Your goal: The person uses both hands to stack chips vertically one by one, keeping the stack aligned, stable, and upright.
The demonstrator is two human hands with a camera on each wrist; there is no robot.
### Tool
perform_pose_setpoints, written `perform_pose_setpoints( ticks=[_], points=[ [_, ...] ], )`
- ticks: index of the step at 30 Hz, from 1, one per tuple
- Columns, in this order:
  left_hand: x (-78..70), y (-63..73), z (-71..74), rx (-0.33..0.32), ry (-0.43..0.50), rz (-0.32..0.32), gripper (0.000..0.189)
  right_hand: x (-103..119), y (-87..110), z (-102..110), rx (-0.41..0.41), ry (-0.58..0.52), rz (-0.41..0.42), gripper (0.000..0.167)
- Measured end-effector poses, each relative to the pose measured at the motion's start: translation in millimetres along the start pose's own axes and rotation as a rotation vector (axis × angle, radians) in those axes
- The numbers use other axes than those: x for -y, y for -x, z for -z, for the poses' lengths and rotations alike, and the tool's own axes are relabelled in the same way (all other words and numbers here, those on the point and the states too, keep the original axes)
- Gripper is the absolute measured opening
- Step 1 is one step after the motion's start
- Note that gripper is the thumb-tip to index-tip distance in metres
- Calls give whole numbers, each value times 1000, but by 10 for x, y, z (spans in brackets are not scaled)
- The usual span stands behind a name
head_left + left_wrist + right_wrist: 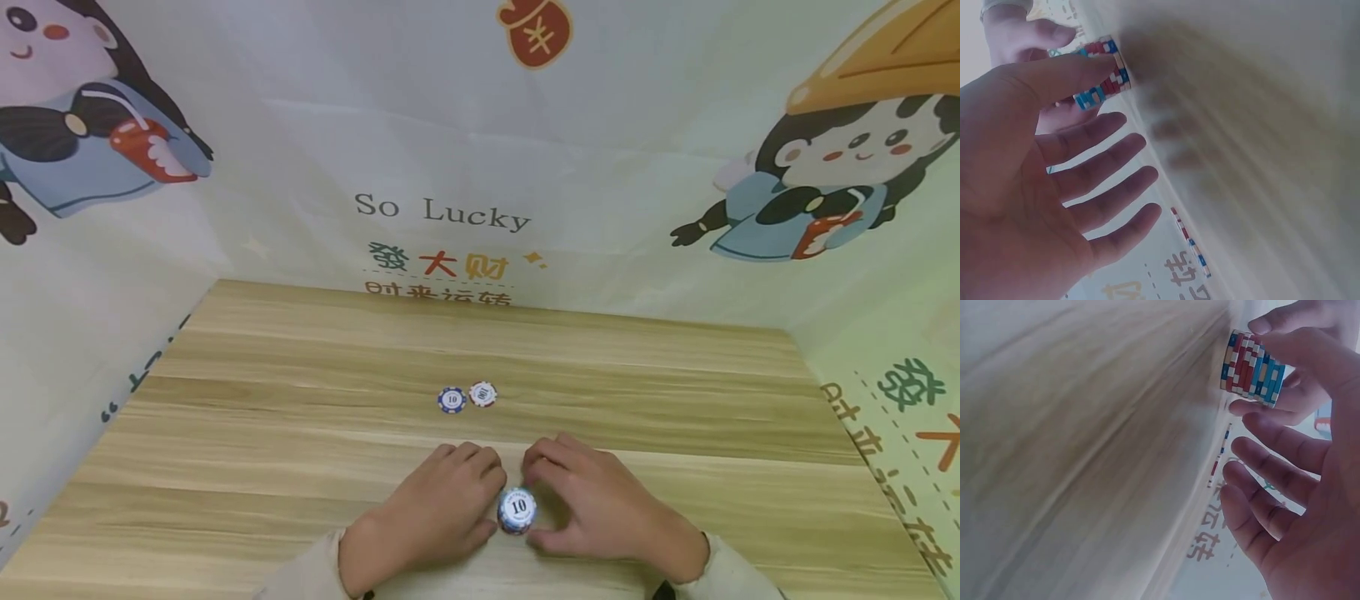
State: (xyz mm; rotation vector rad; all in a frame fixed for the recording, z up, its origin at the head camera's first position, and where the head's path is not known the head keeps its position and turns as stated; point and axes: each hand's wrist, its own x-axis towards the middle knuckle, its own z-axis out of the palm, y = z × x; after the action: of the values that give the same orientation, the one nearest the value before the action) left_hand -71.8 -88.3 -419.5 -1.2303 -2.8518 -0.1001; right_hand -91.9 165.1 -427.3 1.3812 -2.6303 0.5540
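A stack of several poker chips [517,510] stands on the wooden table between the two hands, a light blue "10" chip on top. From the side, the right wrist view shows red, white, dark blue and light blue chip edges [1249,372], slightly uneven. My left hand [438,508] is at the stack's left, fingers loosely bent and thumb close beside it. To its right, my right hand [600,504] curves around with thumb and fingers spread, a gap showing between it and the chips. Neither hand visibly grips the stack; whether the left thumb touches it, I cannot tell.
Farther back, a dark blue "10" chip [452,400] and a white chip with red edge marks [483,394] lie flat side by side on the table [300,367]. Printed cloth walls [450,150] enclose the table's back and sides.
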Motion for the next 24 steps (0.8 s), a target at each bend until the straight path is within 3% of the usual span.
perform_pose_setpoints(
  ticks=[3,14,24],
  points=[
    [45,-8,30,4,26,4,38,-15,19,5,20,-7,-6,41],
    [290,-148,71,-111,61,38,24,-27,26,-56,46,-11,4,36],
    [552,-327,41,-129,78,107,28,-23,21,-89,49,-16,4,30]
  ],
)
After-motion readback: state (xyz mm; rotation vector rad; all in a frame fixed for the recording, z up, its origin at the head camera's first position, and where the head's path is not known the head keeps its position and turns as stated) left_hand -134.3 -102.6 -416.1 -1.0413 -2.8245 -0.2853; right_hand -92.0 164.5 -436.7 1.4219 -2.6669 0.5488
